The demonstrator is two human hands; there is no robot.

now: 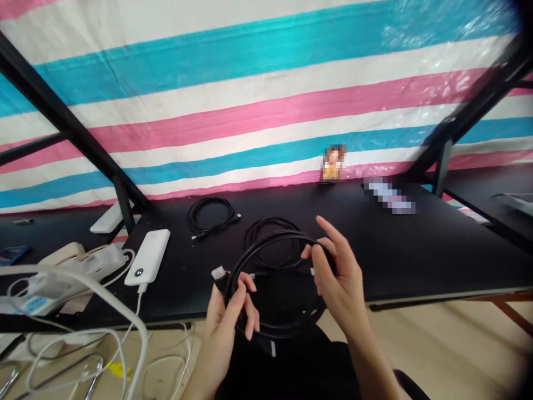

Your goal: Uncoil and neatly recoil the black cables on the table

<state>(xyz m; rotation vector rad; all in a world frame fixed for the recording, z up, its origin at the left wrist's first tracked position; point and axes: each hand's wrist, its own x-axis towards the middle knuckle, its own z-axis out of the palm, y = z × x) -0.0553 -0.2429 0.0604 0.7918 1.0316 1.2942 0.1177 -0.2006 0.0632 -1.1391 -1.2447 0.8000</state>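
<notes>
My left hand (232, 314) is closed around the left side of a coiled black cable (287, 235), above the front edge of the black table. A thick black plug with a pale tip (218, 273) sticks up by that hand. The cable's other plug (266, 345) hangs below the loop. With thumb and fingers, my right hand (340, 275) grips the loop's right side while its index finger points up. Behind the loop, a second black cable coil (272, 220) lies on the table, partly hidden. A third, smaller coil (191, 216) rests further left.
On the left lies a white power bank (152, 255) with a white cord plugged in. A power strip (83, 272) and loose white cables (137, 316) crowd the left side. Black frame bars (79, 133) slant at both sides. A striped sheet (250, 111) hangs behind the table (333, 216).
</notes>
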